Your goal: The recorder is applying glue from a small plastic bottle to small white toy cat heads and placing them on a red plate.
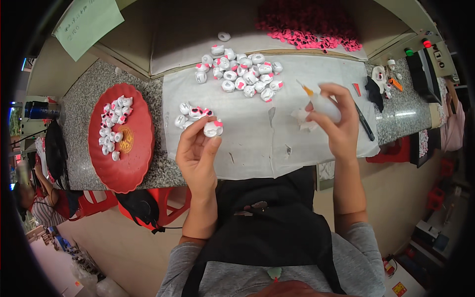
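My left hand (pixel 197 158) pinches a small white toy head (pixel 213 129) with a pink piece on it, between thumb and fingertips above the paper sheet. Beside those fingers lies a small group of similar white heads (pixel 184 120), some with pink parts. My right hand (pixel 342 121) grips a white squeeze bottle (pixel 326 107) whose orange tip ends in a thin needle, pointing up and to the left. Just under the bottle is a crumpled white tissue (pixel 303 119). A larger pile of white heads (pixel 242 74) sits farther back, several with pink pieces.
On the left, a red scalloped tray (pixel 121 171) holds several white heads. Many pink pieces (pixel 316 29) cover the back shelf. A black pen-like tool (pixel 365 123) lies right of the white sheet (pixel 237 153). A green note (pixel 89 27) hangs at upper left.
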Demonstrator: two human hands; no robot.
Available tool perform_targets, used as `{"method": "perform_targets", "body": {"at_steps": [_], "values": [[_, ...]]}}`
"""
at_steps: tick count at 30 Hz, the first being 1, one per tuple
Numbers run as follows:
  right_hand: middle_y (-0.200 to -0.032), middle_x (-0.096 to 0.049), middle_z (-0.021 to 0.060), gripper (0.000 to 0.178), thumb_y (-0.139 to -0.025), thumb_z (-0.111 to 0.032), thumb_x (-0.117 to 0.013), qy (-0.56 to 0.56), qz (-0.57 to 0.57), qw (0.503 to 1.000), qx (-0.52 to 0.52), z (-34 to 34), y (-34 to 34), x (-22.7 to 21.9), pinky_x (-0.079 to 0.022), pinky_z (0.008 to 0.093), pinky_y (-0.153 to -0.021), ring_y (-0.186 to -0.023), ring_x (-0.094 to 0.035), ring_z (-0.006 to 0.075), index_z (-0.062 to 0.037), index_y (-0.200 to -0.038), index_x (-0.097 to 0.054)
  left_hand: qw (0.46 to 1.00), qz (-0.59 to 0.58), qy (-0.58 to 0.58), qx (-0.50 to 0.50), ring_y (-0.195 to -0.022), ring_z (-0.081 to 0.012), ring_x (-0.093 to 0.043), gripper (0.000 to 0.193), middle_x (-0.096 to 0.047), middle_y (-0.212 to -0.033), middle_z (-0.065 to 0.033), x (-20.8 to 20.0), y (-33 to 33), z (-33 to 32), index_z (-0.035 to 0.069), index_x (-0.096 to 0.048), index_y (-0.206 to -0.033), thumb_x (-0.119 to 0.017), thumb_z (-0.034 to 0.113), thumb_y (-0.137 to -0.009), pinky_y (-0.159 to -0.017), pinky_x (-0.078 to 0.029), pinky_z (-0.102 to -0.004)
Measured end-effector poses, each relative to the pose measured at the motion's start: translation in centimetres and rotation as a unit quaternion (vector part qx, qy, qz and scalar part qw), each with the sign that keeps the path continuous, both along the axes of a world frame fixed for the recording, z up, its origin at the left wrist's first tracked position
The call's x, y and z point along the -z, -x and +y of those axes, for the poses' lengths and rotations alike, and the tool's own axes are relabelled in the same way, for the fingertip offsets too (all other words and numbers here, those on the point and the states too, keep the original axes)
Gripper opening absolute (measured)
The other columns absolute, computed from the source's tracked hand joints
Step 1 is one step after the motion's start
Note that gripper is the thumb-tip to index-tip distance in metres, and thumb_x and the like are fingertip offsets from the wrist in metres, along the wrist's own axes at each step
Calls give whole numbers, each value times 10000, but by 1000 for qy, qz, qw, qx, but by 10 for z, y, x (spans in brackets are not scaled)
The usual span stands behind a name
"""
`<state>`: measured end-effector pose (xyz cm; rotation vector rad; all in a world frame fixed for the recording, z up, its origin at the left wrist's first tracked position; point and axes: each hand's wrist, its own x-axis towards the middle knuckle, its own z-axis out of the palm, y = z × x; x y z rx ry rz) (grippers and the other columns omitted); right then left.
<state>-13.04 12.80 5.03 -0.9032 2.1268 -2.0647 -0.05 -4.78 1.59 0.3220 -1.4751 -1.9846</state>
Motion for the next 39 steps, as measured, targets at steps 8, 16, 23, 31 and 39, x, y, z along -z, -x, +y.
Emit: {"method": "perform_targets", "body": {"at_steps": [8, 16, 23, 31, 39], "values": [[-687, -532, 87, 230, -686, -84, -550, -263, 167, 948, 58, -81, 120, 26, -444, 266, -516, -645, -555, 167, -39, -905, -493, 1000, -1, -26, 5, -881, -151, -492, 337, -498, -982, -141, 1, -5, 2, -32, -440, -1010, -532, -70, -688, -764, -380, -235], [-684, -544, 151, 244, -629, -152, -603, -326, 421, 833, 148, -114, 164, 50, -434, 328, -567, -610, -538, 262, -64, -851, -554, 1000, -8, -5, 6, -863, -182, -507, 330, -495, -969, -139, 2, -6, 0, -32, -436, -1013, -529, -43, -696, -765, -413, -301], [-613, -536, 81, 184, -673, -162, -573, -142, -134, 981, -4, -73, 113, 6, -374, 222, -463, -491, -445, 89, -11, -775, -550, 998, -11, -33, 55, -871, -185, -501, 338, -480, -983, -141, 2, 0, 4, -19, -434, -1020, -525, -44, -696, -756, -427, -322], [-638, -506, 116, 80, -645, 2, -549, 40, -307, 942, -131, -28, -27, -6, -349, 199, -388, -456, -448, 117, 24, -686, -484, 993, -18, 82, 79, -866, -169, -496, 323, -466, -1006, -139, 0, 4, 20, -37, -443, -1006, -513, -76, -694, -726, -429, -265], [-662, -490, 90, 93, -638, 34, -575, 70, -334, 928, -149, -21, -51, 6, -333, 191, -388, -468, -439, 103, 30, -694, -502, 973, -19, 221, 65, -887, -184, -495, 292, -464, -1010, -159, -2, 0, 32, -38, -457, -979, -494, -94, -696, -688, -442, -247]]}}
